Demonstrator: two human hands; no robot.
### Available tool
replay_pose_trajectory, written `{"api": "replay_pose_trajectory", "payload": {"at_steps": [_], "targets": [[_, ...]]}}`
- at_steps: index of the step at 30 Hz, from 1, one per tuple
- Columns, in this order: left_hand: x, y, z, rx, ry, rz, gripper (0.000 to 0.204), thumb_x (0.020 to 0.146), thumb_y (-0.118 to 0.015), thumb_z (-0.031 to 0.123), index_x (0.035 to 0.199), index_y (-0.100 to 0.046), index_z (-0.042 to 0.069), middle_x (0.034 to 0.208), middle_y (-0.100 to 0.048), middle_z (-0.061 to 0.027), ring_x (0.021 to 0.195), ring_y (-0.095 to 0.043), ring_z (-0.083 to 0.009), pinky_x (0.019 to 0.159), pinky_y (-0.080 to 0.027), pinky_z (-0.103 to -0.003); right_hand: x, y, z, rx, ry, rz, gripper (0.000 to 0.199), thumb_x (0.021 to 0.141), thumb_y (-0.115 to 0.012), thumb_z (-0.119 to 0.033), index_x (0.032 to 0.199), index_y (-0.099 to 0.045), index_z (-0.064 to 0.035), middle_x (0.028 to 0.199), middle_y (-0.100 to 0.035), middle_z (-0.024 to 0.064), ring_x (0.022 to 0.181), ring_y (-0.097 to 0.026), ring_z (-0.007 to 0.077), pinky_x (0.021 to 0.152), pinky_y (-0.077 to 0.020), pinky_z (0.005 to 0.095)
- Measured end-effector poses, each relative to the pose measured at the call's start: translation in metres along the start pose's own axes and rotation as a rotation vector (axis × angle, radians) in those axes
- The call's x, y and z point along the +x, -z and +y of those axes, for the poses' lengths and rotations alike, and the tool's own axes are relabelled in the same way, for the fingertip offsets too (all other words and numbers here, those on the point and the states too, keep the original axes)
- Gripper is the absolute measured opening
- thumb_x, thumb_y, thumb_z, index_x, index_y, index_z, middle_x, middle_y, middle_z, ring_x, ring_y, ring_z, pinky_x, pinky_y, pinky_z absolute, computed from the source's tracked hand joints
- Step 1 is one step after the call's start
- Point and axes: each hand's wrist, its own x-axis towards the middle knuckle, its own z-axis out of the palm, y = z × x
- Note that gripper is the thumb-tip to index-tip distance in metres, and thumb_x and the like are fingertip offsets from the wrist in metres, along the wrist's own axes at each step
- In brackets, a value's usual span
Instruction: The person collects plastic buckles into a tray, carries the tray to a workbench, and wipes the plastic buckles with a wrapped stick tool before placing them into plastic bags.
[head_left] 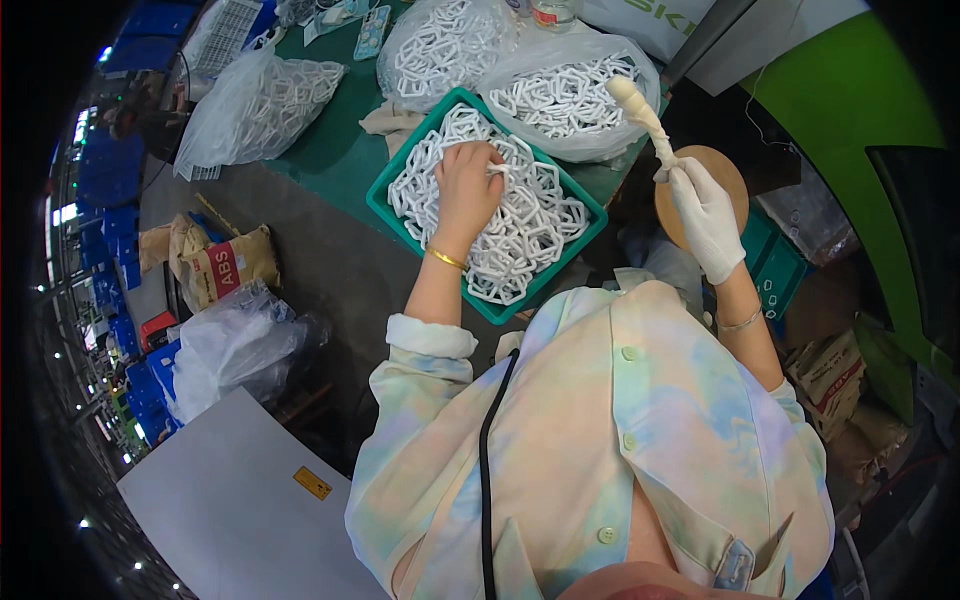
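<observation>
My bare left hand (468, 190) reaches into a green plastic crate (398, 228) heaped with white plastic chain links (520, 245). Its fingers are pinched together, and a white link (498, 169) shows at the thumb and fingertips. My right hand (706, 215), in a white glove, is raised to the right of the crate. It is closed round the lower end of a cream-coloured stick (645, 118) with a thick, rounded upper end. The stick points up and to the left, toward an open clear bag of white links (560, 95).
More clear bags of links, one at the back (450, 45) and one at left (258, 105), lie on the green table (335, 150). Below my right hand is a round tan seat (735, 180). A grey panel (235, 500) stands at lower left, near crumpled plastic (235, 350).
</observation>
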Motion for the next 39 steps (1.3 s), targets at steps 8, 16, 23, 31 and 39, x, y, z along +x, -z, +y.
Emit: {"api": "replay_pose_trajectory", "payload": {"at_steps": [8, 16, 23, 31, 39], "targets": [[-0.009, 0.004, 0.011, -0.377, 0.223, 0.158, 0.022, 0.088, -0.05, -0.004, 0.106, -0.062, 0.003, 0.102, -0.063, -0.0124, 0.088, -0.062, -0.0215, 0.076, -0.048, -0.029, -0.004, -0.017, -0.013, 0.01, -0.073, -0.143, 0.024, 0.102, -0.047, -0.02, 0.1, -0.06, 0.0, 0.091, -0.062, 0.006, 0.083, -0.056, 0.013, 0.079, -0.0447, 0.0271], [0.009, 0.021, 0.084, -0.57, 0.259, 0.26, 0.024, 0.09, -0.046, -0.004, 0.112, -0.054, -0.001, 0.104, -0.061, -0.0167, 0.096, -0.06, -0.029, 0.086, -0.047, -0.036, -0.014, -0.048, -0.028, 0.042, 0.008, -0.234, 0.021, 0.102, -0.048, -0.02, 0.105, -0.059, -0.0025, 0.083, -0.06, 0.0119, 0.075, -0.057, 0.0191, 0.073, -0.0462, 0.0317], [0.015, 0.015, 0.106, -1.773, 0.493, 0.319, 0.019, 0.095, -0.046, -0.005, 0.11, -0.054, 0.002, 0.104, -0.06, -0.0092, 0.097, -0.06, -0.0226, 0.092, -0.051, -0.04, -0.01, -0.047, -0.019, 0.068, -0.033, -0.118, 0.021, 0.1, -0.051, -0.02, 0.108, -0.058, -0.0022, 0.081, -0.059, 0.0082, 0.074, -0.054, 0.0151, 0.07, -0.0451, 0.03], [0.01, 0.007, 0.136, -2.346, 0.837, -0.217, 0.026, 0.101, -0.04, 0.009, 0.123, -0.053, 0.006, 0.12, -0.059, -0.0099, 0.107, -0.059, -0.0222, 0.097, -0.047, -0.039, 0.001, -0.047, -0.045, 0.202, -0.022, -0.018, 0.031, 0.088, -0.068, -0.02, 0.109, -0.057, -0.001, 0.074, -0.045, -0.0016, 0.068, -0.041, 0.0052, 0.06, -0.0387, 0.0248], [0.012, 0.03, 0.132, -0.99, 0.256, -0.054, 0.029, 0.097, -0.049, 0.001, 0.126, -0.051, 0.002, 0.113, -0.06, -0.0089, 0.103, -0.059, -0.0142, 0.087, -0.05, -0.03, 0.003, -0.027, -0.05, 0.119, -0.016, -0.203, 0.029, 0.091, -0.065, -0.026, 0.104, -0.056, -0.0011, 0.074, -0.047, 0.0023, 0.07, -0.045, 0.0079, 0.064, -0.0424, 0.0266]]}}
